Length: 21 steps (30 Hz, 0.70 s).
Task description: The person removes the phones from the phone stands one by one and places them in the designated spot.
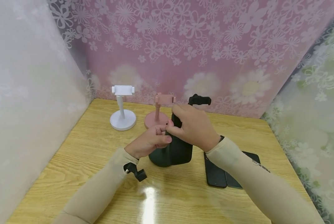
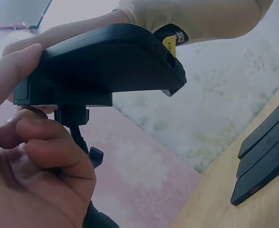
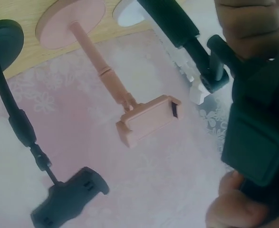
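Note:
Both hands are at a dark green phone stand (image 1: 159,159) in the middle of the table. A black phone (image 1: 181,152) lies against its clamp (image 2: 65,97), tilted. My right hand (image 1: 195,128) grips the phone and clamp from the upper right side. My left hand (image 1: 150,141) pinches the clamp's near left end; in the left wrist view its thumb touches the top edge and its other fingers curl below. The clamp's back (image 3: 255,142) appears in the right wrist view. Much of where phone and clamp meet is hidden by the hands.
Behind stand a white phone stand (image 1: 122,119), a pink phone stand (image 1: 165,99) and another dark phone stand (image 1: 200,100). Several dark phones (image 2: 265,147) lie side by side on the wooden table (image 1: 80,155) at the right, partly under my right forearm. Patterned curtains (image 1: 167,46) enclose the table.

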Tool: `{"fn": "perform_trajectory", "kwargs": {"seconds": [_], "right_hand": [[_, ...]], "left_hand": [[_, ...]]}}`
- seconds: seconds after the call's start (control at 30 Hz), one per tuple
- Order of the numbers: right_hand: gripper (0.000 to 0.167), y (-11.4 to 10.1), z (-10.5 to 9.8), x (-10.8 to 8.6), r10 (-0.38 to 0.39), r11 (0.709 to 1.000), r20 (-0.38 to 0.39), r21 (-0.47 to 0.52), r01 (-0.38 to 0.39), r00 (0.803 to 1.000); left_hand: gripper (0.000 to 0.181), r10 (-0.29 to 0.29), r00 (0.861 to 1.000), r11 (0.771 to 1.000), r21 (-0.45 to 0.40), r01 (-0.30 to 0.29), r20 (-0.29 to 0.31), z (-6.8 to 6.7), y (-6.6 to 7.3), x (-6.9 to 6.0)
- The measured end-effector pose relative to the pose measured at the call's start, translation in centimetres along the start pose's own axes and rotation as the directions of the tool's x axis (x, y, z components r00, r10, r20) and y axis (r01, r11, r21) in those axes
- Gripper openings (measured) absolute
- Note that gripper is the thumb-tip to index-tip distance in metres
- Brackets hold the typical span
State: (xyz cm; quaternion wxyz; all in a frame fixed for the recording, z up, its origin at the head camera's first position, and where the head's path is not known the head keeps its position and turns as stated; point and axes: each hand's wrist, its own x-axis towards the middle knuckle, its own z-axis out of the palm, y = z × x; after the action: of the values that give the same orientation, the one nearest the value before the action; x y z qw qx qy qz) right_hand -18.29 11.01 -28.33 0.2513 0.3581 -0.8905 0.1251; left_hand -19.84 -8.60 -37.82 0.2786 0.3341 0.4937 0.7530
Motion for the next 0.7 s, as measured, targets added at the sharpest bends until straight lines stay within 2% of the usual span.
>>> {"fn": "perform_trajectory", "kwargs": {"seconds": [0.27, 0.37, 0.47, 0.57, 0.63, 0.7], "right_hand": [[0.02, 0.3, 0.6, -0.4, -0.004, 1.0, -0.067, -0.004, 0.004, 0.998], [0.023, 0.2, 0.6, -0.7, -0.012, 1.0, -0.087, -0.023, 0.01, 0.996], [0.022, 0.2, 0.6, -0.9, -0.031, 0.998, -0.101, -0.049, 0.026, 0.994], [0.022, 0.2, 0.7, -1.0, -0.046, 0.997, -0.108, -0.066, 0.039, 0.993], [0.021, 0.2, 0.7, -1.0, -0.051, 0.996, -0.109, -0.072, 0.043, 0.993], [0.021, 0.1, 0.6, -0.9, -0.051, 0.997, -0.108, -0.065, 0.044, 0.993]], "left_hand": [[0.046, -0.018, 1.0, 0.999, 0.043, 0.017, 0.012, -0.4, 0.3, 0.3], [0.045, -0.026, 0.999, 0.992, 0.122, 0.023, 0.02, -0.8, 0.7, 0.5], [0.043, -0.003, 1.0, 0.972, 0.237, -0.002, 0.022, -1.3, 1.5, 0.6], [0.033, 0.074, 0.997, 0.926, 0.37, -0.078, 0.025, -1.5, 2.5, 0.7], [0.022, 0.129, 0.991, 0.878, 0.461, -0.127, 0.027, -1.4, 3.2, 0.8], [0.018, 0.178, 0.984, 0.818, 0.551, -0.164, 0.029, -1.1, 3.7, 0.7]]}}
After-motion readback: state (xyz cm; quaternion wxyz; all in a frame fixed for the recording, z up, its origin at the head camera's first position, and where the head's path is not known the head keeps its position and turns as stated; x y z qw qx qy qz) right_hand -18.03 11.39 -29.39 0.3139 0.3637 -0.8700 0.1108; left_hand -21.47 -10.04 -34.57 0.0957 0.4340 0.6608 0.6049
